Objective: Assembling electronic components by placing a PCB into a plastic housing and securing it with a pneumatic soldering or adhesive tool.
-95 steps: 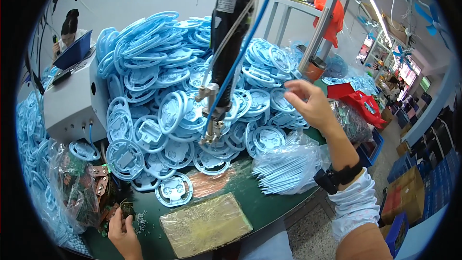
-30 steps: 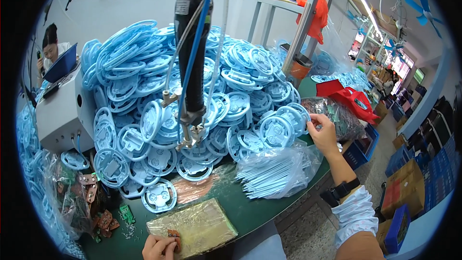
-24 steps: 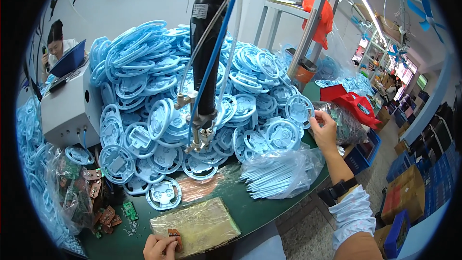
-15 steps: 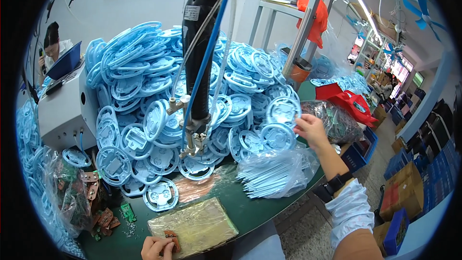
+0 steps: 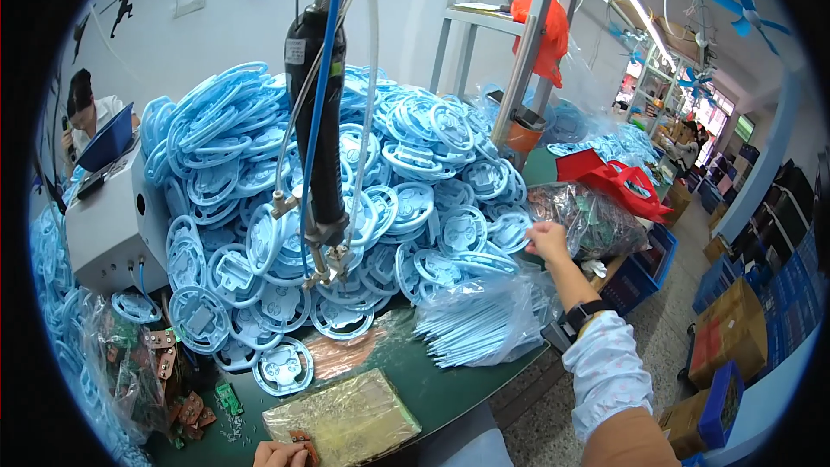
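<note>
The left hand (image 5: 280, 454) pinches a small brown circuit board (image 5: 303, 437), best held lightly by its edges; the half-curled right hand (image 5: 548, 240) nears round light-blue plastic frames (image 5: 508, 232), its grip unclear.

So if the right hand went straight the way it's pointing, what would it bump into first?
Probably the pale blue wheel-shaped part at the right edge of the big pile, just beyond the right hand. I can't tell how deep any gap is, so they might even be touching.
</note>
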The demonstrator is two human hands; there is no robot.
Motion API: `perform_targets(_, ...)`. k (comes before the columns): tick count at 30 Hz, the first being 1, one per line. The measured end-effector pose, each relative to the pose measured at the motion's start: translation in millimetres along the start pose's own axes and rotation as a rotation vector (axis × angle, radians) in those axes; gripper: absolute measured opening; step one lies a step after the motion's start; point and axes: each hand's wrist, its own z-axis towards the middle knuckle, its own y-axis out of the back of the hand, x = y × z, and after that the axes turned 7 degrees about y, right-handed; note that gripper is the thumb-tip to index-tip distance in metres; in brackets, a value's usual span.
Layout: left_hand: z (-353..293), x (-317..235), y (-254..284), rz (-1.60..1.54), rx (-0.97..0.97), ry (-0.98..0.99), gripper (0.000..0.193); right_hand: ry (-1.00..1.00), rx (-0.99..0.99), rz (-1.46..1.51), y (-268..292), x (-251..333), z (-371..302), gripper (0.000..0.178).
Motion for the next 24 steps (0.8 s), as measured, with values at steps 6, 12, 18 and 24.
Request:
perform_targets(6, 0.2, 0.1, 1.2, 0.022, 0.061, 0.04, 0.009, 0.475, 0.056, 0.134, 9.0, 106.4, -64.1, 0.025)
perform_targets(12, 10.7, -4.8, 7.1, 0.066, 0.112, 0.02, 0.01, 0.138, 0.849, 0.157, -41.3, 147.4, -204.6, 0.03)
perform_targets(18, 11.1, -2.7, 5.5, 0.012, 0.14, 0.001, 0.012, 0.17, 1.232, 0.07, -104.1, 119.4, -290.4, 0.032)
perform_targets(24, 0.8, 5.1, 20.0, -0.003, 0.01, 0.032, 0.01, 0.956, 0.733, -0.836, -57.7, 94.8, -217.1, 0.013)
